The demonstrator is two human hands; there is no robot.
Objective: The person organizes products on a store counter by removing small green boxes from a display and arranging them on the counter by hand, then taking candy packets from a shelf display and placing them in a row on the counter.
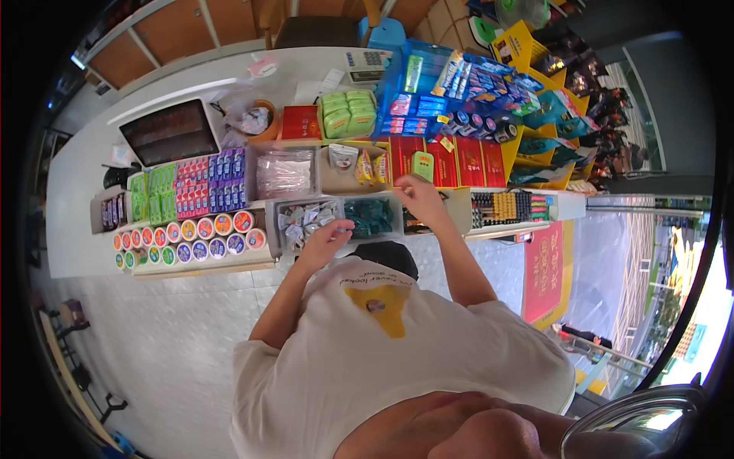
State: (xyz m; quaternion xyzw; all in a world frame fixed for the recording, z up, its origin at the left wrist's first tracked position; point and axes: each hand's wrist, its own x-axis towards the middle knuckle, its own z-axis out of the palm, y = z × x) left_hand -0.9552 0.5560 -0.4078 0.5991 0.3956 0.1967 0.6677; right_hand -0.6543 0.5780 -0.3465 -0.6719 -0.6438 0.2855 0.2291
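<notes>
My left hand [326, 239] hovers over a clear bin of small white packets [294, 222], its fingers loosely bent and nothing visible in them. Beside that bin is another with dark green packets [365, 218]. My right hand [420, 202] reaches farther forward, fingers bent and partly apart, just below a light green pack [422, 167] that lies on red boxes [468, 162]. Whether its fingertips touch the pack I cannot tell. Left of this hand stands a carton [334, 183] with yellow packets [371, 168] and a white pouch [343, 157].
Round colourful tubs [216, 246] and gum packs [210, 183] line the counter's left. A screen [170, 133] stands behind them. Farther back are green packs [348, 113], a calculator [367, 64] and a blue display rack [428, 84]. Hanging snack bags [562, 145] are at right.
</notes>
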